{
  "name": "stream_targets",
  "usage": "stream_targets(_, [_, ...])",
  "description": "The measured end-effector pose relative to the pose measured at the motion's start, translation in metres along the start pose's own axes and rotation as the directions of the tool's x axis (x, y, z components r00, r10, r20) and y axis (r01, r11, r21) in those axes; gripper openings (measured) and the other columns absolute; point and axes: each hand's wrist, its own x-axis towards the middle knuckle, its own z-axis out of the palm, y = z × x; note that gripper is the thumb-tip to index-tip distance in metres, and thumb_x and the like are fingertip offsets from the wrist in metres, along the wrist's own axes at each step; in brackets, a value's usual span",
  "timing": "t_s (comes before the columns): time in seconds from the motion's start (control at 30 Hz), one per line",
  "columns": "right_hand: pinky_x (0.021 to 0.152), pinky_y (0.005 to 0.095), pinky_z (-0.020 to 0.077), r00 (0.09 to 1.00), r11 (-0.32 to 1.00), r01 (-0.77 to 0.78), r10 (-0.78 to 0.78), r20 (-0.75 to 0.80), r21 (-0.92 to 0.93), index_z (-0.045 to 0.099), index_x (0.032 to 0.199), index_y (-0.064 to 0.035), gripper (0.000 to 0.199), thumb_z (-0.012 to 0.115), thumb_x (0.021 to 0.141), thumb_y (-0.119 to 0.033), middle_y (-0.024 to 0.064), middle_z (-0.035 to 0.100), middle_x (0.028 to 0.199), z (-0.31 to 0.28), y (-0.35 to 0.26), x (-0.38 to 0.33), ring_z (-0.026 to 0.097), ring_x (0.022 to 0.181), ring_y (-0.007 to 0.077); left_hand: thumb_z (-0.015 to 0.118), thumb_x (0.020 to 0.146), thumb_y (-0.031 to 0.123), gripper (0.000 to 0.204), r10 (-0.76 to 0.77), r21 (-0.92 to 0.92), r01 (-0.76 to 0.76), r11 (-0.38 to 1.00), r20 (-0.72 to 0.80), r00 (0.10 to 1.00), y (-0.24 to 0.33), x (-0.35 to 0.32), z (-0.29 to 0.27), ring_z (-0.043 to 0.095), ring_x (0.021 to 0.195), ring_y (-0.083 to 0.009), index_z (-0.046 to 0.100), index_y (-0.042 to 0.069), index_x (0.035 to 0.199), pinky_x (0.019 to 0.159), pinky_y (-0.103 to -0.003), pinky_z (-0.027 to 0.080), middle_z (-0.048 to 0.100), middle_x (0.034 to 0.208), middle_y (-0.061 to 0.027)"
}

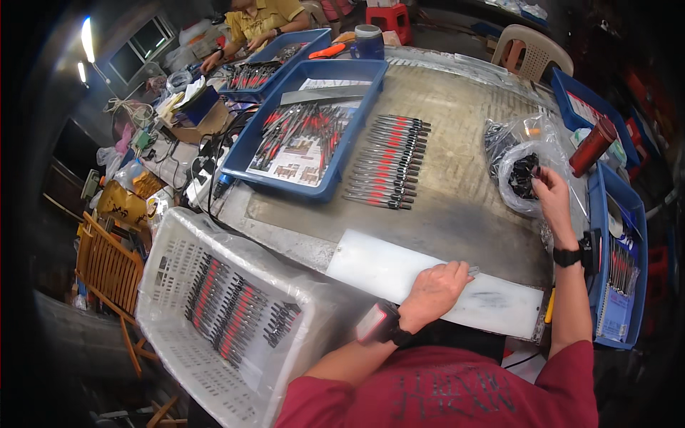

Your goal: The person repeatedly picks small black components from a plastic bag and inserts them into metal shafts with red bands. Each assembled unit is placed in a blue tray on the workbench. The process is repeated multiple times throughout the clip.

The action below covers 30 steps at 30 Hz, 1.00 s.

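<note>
My left hand [432, 294] is closed over a white board [371, 265] at the table's near edge. From its fist pokes the short silvery tip of a slim piece [473, 271]; the rest is hidden by my fingers. At the right, my right hand [551, 191] dips its pinched fingertips into a clear plastic bag [511, 194] of small black parts [523, 171]. Whatever those fingertips grip is too small to make out. Left of the bag, slim pen-like pieces [385, 162] in red, silver and black lie side by side in a row.
A blue tray [330, 187] holds loose pen-like pieces on newspaper. A plastic-lined white crate [165, 285] with rows of them stands at my left. Right of the bag are a dark red cylinder [594, 146] and a blue bin [638, 214]. A person [265, 20] sits across the table.
</note>
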Motion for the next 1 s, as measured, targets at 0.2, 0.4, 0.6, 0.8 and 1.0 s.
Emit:
stream_targets(0.2, [0.060,0.0205,0.0408,0.984,0.984,-0.130,0.113,0.138,0.119,0.059,0.090,-0.0034,0.007,0.060,0.086,-0.009,-0.0014,0.057,0.077,-0.003,-0.051,-0.058,0.054,0.066,0.0072,0.065,0.083,0.020,0.020,-0.018,0.020,0.018,1.000,0.005,1.000,0.001,-0.002,0.003,0.057,0.059,-0.0256,0.050,0.007,0.081,0.051,-0.036,0.046,0.052,0.067,-0.0089])
stream_targets(0.4, [0.061,0.0198,0.0401,0.990,0.965,-0.130,0.112,0.091,0.228,0.061,0.089,-0.0033,0.008,0.063,0.087,-0.011,-0.0012,0.059,0.076,0.007,-0.074,-0.105,0.051,0.065,0.0058,0.063,0.086,0.022,0.020,0.010,0.020,-0.010,1.000,-0.003,1.000,-0.001,-0.001,0.004,0.060,0.062,-0.0269,0.051,0.006,0.084,0.053,-0.038,0.049,0.055,0.070,-0.0094])
stream_targets(0.6, [0.055,0.0173,0.0338,0.971,0.864,-0.233,0.180,0.158,0.447,0.063,0.091,-0.0031,0.009,0.064,0.089,-0.012,-0.0023,0.060,0.077,0.014,-0.081,-0.137,0.046,0.062,0.0018,0.066,0.084,0.012,0.014,-0.030,-0.125,0.028,0.992,-0.019,0.999,0.010,0.002,-0.011,0.058,0.060,-0.0309,0.060,0.004,0.093,0.052,-0.040,0.046,0.057,0.071,-0.0122])
stream_targets(0.8, [0.059,0.0203,0.0416,0.973,0.872,-0.228,0.182,0.146,0.433,0.062,0.096,-0.0015,0.011,0.063,0.088,-0.010,0.0001,0.061,0.080,0.012,-0.081,-0.156,0.051,0.066,0.0050,0.065,0.087,0.011,0.012,-0.005,-0.196,0.010,0.981,0.030,1.000,0.033,0.007,-0.028,0.054,0.057,-0.0292,0.059,0.003,0.093,0.050,-0.038,0.043,0.054,0.069,-0.0110])
stream_targets(1.0, [0.067,0.0226,0.0490,0.973,0.889,-0.216,0.159,0.169,0.404,0.062,0.101,0.0012,0.015,0.064,0.088,-0.008,0.0040,0.064,0.086,0.008,-0.080,-0.173,0.060,0.074,0.0089,0.068,0.082,0.014,0.017,0.060,-0.187,-0.055,0.981,0.023,0.998,0.042,0.010,-0.034,0.054,0.057,-0.0272,0.055,0.005,0.089,0.050,-0.038,0.043,0.051,0.068,-0.0092])
